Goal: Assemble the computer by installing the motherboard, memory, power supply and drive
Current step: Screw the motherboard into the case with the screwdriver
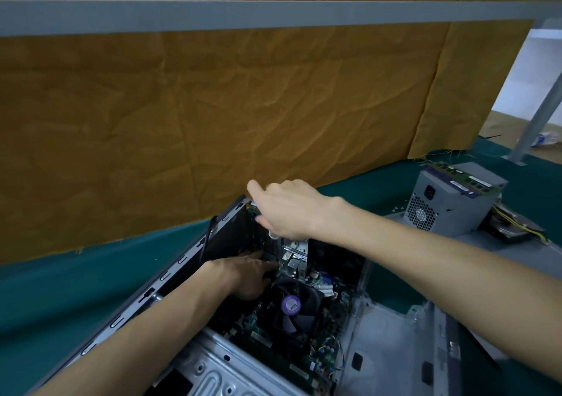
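The open computer case point(194, 261) lay on its side on the green-covered table point(60, 298), the motherboard point(322, 328) already down inside it with its black CPU fan point(293, 307) facing up. The person's left hand point(246, 277) was reaching deep into the case beside the fan, fingers stretched toward the far end, though in the shadow I could not tell whether they held anything, while the right hand point(289, 210) hovered over the case's far rim with fingers curled, seemingly pinching something small and pale. The grey power supply point(450, 201) stood well apart to the right on the loose side panel point(517, 252), a memory stick point(462, 176) lying across its top.
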